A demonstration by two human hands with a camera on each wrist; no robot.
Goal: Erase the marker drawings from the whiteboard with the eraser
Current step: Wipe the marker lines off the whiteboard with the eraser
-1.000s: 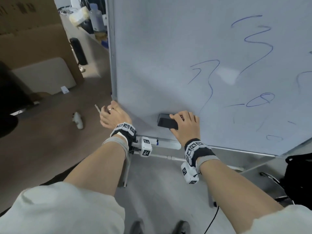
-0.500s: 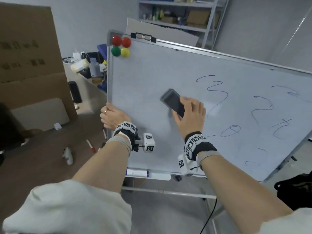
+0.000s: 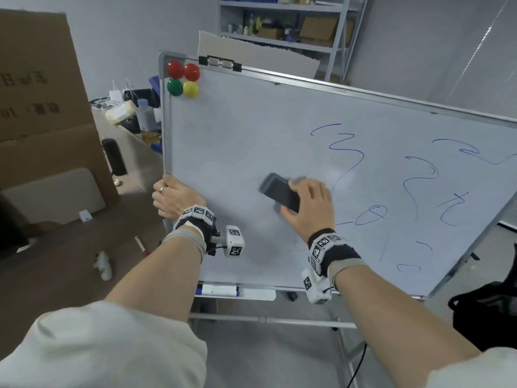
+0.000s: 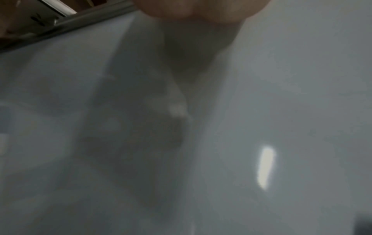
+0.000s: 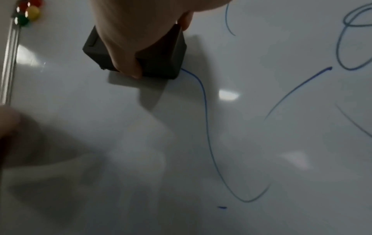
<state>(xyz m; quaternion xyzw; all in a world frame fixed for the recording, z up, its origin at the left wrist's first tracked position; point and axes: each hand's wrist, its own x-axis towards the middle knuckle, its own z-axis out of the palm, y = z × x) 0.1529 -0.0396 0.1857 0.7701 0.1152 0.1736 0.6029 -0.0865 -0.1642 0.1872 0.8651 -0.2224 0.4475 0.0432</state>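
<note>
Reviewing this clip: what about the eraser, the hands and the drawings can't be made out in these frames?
- Eraser wiping face: hidden against the whiteboard in head and right wrist views.
- Left hand: left wrist view is blurred; only a sliver shows at the top.
- Blue drawings: rightmost strokes cut off by the head view's edge.
- Right hand: fingertips hidden behind the eraser.

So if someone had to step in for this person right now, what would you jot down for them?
Right hand grips the eraser, pressed on the whiteboard mid-board.
Left hand holds the board's left edge, steadying it.
Done: the left part looks wiped clean.
Left: blue marker scribbles across the right half, the nearest line starting at the eraser's corner.
A marker lies in the tray.
</note>
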